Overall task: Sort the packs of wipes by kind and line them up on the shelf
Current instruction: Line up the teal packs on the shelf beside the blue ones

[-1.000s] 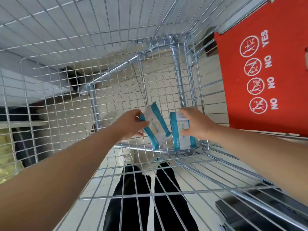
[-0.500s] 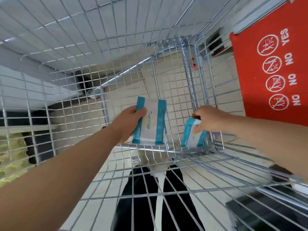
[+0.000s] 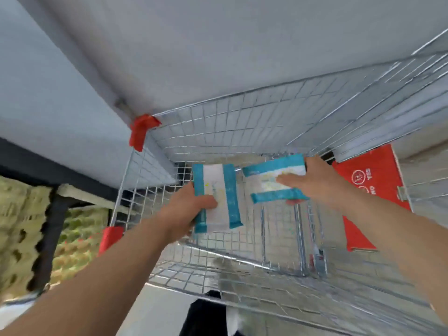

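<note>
My left hand (image 3: 188, 209) grips a white wipes pack with teal side bands (image 3: 219, 190), held upright over the wire shopping cart (image 3: 242, 122). My right hand (image 3: 312, 180) holds a second pack of the same look (image 3: 269, 174), turned sideways, thumb across its face. The two packs are side by side, almost touching, above the cart's basket. The picture is blurred by head motion.
A grey shelf board (image 3: 194, 44) fills the top of the view, just beyond the cart's far rim. Red plastic corner caps (image 3: 140, 132) mark the cart's left side. The red child-seat flap (image 3: 373, 190) stands at the right. Yellow-green goods (image 3: 19, 226) lie at the left.
Both hands have lifted their packs up out of the bottom of the cart. My view has swung upward, so the grey shelf now shows above the cart.
</note>
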Motion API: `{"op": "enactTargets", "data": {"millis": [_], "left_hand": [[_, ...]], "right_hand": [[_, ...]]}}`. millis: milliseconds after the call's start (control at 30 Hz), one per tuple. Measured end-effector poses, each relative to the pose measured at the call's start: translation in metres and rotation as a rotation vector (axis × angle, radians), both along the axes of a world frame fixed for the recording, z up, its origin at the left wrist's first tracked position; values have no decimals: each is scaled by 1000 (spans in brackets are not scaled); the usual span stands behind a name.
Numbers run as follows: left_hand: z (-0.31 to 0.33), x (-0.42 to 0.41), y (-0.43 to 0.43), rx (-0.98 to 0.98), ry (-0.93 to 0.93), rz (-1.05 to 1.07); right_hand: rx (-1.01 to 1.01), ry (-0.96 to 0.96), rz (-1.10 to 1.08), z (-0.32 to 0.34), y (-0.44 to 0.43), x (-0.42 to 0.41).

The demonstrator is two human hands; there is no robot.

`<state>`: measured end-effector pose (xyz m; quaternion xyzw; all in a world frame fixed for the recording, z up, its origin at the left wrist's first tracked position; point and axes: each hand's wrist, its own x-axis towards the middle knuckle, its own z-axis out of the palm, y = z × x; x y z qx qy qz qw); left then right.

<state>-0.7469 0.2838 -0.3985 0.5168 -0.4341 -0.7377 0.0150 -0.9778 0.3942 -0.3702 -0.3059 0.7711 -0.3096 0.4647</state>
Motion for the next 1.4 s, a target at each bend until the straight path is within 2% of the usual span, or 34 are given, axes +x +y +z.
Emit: {"op": "enactTargets", "data": {"millis": [167,400,533,700,967,1100,1400], "left_hand": [[85,69,20,-204,71,224],[225,179,57,-417,168,411],[282,242,66,-476,159,490],[335,344,68,-587,124,591],[390,528,42,-778,138,706],[409,610,18,-799,132,796],[417,719,-65,-730,81,763]], "right_hand": [[-230,114,15,90,-10,61],[-562,85,48,227,-18,164],[-675,123,121,289,-31,221],[-752,14,256,352,-54,322],[-813,-67,362,404,-95,506],[-807,-119,334,412,-118,586],[-715,-184,372,409,-178,694]]}}
